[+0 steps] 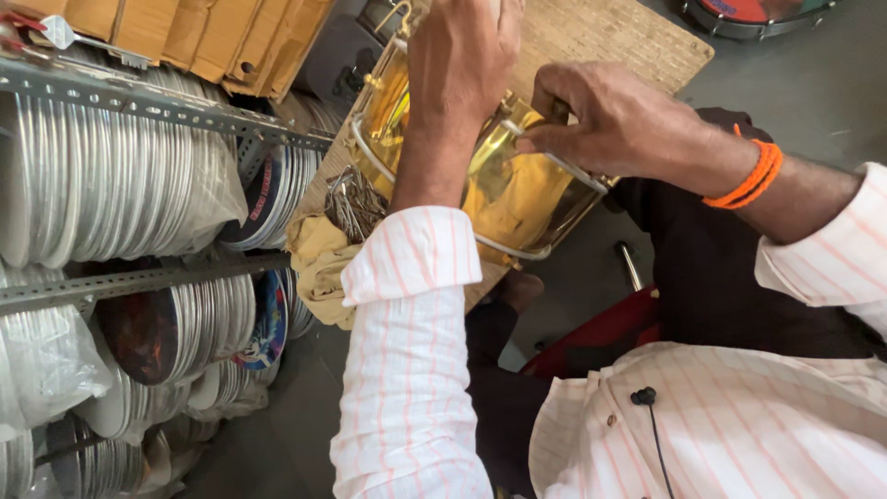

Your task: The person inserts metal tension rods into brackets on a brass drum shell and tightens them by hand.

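A shiny golden metal drum shell [517,199] with silver hoops lies on a wooden board [610,37] in front of me. My left hand [462,55] reaches over the shell's top and grips its far rim. At the near hoop, my right hand [619,120], with an orange thread band on the wrist, is closed around a small dark-handled tool [559,106]. Most of that tool is hidden by my fingers.
A heap of metal hooks [351,199] lies on a yellow cloth [319,263] left of the drum. A slotted-angle rack [139,97] on the left holds stacked round drum heads [111,185], with cardboard boxes [203,32] above. Another drum [748,14] is at top right, a red seat [601,328] below.
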